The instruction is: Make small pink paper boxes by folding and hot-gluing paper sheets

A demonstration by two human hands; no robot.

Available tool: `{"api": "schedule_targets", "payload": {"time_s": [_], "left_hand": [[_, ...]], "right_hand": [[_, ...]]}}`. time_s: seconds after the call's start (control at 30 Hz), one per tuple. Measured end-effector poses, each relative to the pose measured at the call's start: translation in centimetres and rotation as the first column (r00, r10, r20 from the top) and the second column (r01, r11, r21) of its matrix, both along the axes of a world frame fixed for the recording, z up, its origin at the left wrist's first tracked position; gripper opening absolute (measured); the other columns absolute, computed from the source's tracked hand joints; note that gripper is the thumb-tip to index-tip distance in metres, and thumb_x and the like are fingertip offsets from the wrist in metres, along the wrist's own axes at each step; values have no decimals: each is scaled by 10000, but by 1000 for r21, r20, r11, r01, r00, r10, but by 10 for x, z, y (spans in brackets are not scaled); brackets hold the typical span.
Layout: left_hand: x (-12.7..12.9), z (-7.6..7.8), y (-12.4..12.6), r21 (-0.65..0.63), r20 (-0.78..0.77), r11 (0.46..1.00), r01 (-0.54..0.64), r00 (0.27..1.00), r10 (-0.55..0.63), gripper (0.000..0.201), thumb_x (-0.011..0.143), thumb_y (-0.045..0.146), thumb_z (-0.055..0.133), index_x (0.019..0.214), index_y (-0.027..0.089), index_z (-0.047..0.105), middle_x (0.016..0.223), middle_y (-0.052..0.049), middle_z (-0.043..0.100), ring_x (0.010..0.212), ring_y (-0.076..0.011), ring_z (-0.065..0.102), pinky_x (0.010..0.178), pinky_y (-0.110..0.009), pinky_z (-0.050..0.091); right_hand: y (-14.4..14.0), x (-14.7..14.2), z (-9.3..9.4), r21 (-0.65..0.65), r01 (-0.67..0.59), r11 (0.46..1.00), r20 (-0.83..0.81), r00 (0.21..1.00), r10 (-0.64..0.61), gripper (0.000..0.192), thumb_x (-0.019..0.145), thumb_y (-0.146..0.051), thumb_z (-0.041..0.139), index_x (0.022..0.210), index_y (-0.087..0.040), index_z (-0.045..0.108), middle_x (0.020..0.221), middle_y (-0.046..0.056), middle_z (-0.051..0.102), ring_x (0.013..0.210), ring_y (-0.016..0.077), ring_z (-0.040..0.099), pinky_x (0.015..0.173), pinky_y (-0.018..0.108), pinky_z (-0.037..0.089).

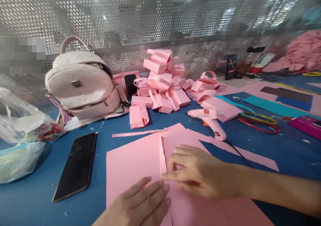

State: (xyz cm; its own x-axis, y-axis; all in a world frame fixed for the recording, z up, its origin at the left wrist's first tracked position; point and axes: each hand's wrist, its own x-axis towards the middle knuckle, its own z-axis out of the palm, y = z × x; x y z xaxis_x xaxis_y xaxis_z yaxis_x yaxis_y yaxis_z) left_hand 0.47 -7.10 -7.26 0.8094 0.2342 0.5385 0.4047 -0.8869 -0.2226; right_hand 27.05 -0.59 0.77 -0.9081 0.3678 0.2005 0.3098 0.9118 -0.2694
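A large sheet of pink paper [130, 162] lies flat on the blue table [37, 199] in front of me, with a raised fold line running away from me down its middle. My left hand [140, 206] rests palm down on the near part of the sheet, fingers together and pointing right. My right hand [198, 172] comes in from the right and presses on the fold, its fingers curled and its index fingertip touching the crease beside my left fingertips. Neither hand grips anything. A thin pink paper strip [137, 132] lies beyond the sheet.
A black phone [76, 165] lies left of the sheet. Behind are a pale pink backpack [82, 82], a pile of folded pink paper boxes [163, 82], a pink glue gun [209, 119] with its cord, and plastic bags [17, 135] at far left. A perforated metal screen [150, 18] closes the back.
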Motion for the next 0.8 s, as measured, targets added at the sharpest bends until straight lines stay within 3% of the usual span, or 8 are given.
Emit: {"api": "schedule_targets", "payload": {"time_s": [0.1, 0.27, 0.53, 0.7, 0.8], "left_hand": [[1, -2, 2, 25, 20, 1000, -4, 1000, 4, 318, 1046, 254, 482, 1307, 172, 644, 1532, -68, 498, 1433, -213, 441, 1181, -403, 388], [0, -6, 2, 35, 1, 999, -14, 1000, 14, 309, 1051, 263, 477, 1298, 185, 647, 1507, -46, 534, 1440, -205, 428, 1201, -400, 347], [0, -5, 4, 39, 10, 999, 1, 1000, -1, 316, 1057, 252, 457, 1297, 176, 649, 1508, -55, 533, 1424, -213, 455, 1203, -410, 345], [4, -4, 2, 50, 51, 999, 11, 999, -13, 291, 1035, 268, 514, 1272, 193, 667, 1439, -79, 604, 1366, -227, 532, 1179, -448, 389], [7, 3, -4, 56, 117, 998, 10, 993, -17, 258, 1016, 268, 562, 1242, 274, 687, 1356, -13, 673, 1253, -190, 633, 1171, -439, 413]], "right_hand": [[2, -2, -3, -59, 21, 998, 50, 999, -18, 300, 1022, -312, 510, 1255, -260, 692, 807, 30, 576, 737, 187, 453, 659, 304, 316], [9, -1, -13, 45, 73, 996, 37, 997, -75, 365, 1062, -319, 397, 1277, -259, 686, 757, 31, 577, 719, 194, 443, 664, 314, 295], [36, -6, -14, 127, 275, 953, 51, 958, -283, 315, 1054, -225, 440, 1216, -259, 708, 1008, 48, 739, 964, 216, 610, 825, 345, 397], [47, -11, -14, 217, 334, 917, 82, 930, -358, 276, 1025, -175, 495, 1187, -203, 717, 1083, 67, 760, 899, 221, 614, 802, 352, 435], [43, -12, -10, 209, 338, 918, 94, 927, -363, 260, 1015, -192, 529, 1207, -200, 703, 1095, 74, 742, 924, 220, 612, 829, 361, 460]]}}
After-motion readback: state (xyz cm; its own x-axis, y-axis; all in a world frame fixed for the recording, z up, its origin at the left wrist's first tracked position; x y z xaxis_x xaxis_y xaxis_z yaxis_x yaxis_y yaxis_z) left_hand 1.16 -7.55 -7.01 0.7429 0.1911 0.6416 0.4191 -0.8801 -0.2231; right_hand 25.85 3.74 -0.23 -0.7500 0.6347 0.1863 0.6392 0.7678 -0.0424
